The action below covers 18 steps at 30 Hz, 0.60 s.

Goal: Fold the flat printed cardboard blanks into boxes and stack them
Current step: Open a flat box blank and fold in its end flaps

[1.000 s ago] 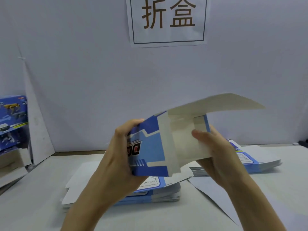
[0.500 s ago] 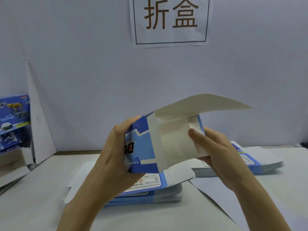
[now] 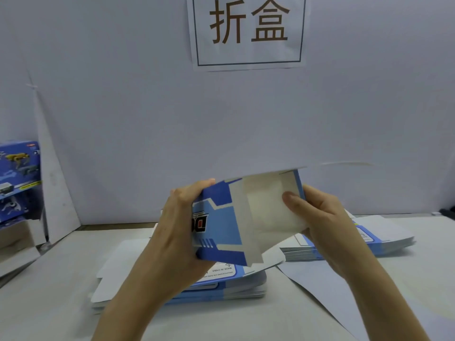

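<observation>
I hold a half-formed blue and white printed box [image 3: 221, 222] in the air above the table, its open end turned toward me. My left hand [image 3: 179, 232] grips its left side, thumb on top. My right hand [image 3: 317, 217] holds the right side, with the thumb pressing a white inner flap [image 3: 268, 210] into the opening. The long top flap lies nearly edge-on at the box's upper rim. Below lies a stack of flat blanks [image 3: 221, 284], and a second stack [image 3: 369, 239] lies to the right.
A finished blue box [image 3: 17, 178] stands at the far left by a white folded board [image 3: 56, 183]. A sign with two characters [image 3: 248, 28] hangs on the grey wall. A loose grey sheet [image 3: 327, 289] lies on the table at the right.
The wide top flap, which stood out to the right, has swung down toward the opening. My right thumb has pushed the side flap further in. Both hands keep their hold.
</observation>
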Available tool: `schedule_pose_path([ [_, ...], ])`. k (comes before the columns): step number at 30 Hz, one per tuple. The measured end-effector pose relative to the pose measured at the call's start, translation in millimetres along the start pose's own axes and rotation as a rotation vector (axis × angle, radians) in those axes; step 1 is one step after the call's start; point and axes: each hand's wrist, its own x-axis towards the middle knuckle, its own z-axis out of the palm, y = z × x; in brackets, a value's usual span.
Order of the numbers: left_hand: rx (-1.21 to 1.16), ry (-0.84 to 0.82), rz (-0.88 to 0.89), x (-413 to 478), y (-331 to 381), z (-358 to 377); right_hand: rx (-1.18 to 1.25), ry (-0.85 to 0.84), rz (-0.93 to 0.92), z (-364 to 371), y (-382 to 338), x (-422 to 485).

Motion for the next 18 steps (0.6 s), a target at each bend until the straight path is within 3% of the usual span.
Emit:
schedule_pose_path([
  [4, -0.087, -0.016, -0.047, 1, 4, -2, -0.15, -0.19, 0.167, -3, -8, -8],
  [8, -0.285, 0.03, -0.321, 3, 17, -3, -0.26, 0.021, 0.167, 8, -3, -4],
  [11, -0.69, -0.119, -0.499, 10, 30, -17, -0.31, 0.132, 0.168, 12, -3, -3],
  [13, -0.876, -0.126, -0.657, 30, 35, -18, -0.391, 0.128, 0.163, 15, -2, -4],
  [14, -0.919, -0.121, -0.755, 38, 36, -16, -0.424, 0.119, 0.161, 17, -2, -4],
  [18, -0.896, -0.047, -0.855, 42, 40, -8, -0.496, 0.09, 0.145, 24, -3, -7],
])
